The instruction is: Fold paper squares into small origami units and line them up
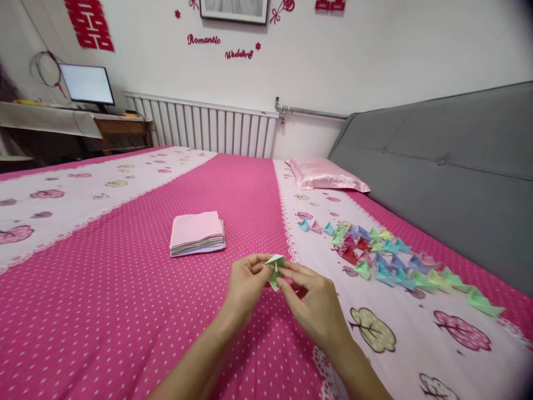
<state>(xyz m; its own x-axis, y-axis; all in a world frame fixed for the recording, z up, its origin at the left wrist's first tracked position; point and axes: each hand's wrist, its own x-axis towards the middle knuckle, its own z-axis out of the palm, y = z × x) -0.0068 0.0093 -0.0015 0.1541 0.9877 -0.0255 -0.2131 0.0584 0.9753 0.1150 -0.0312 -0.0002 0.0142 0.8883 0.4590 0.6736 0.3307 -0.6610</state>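
Note:
A small piece of folded light green paper (275, 260) is held up between both hands, just above the bed. My left hand (249, 279) pinches its left side between thumb and fingers. On the other side, my right hand (310, 294) grips the lower right part with thumb and fingertips. The paper has a wide folded top and narrows to a point below; my fingers cover some of it. Beyond my left hand lies a stack of square coloured paper (197, 229), with a pink sheet on top. To the right sit several folded paper boats (391, 276) in green, blue, yellow, red and purple.
Everything rests on a bed with a pink dotted cover (125, 289). A pink pillow (327, 174) lies near the grey headboard (437, 139) at the right. At the back are a white radiator (208, 126) and a desk with a monitor (87, 84).

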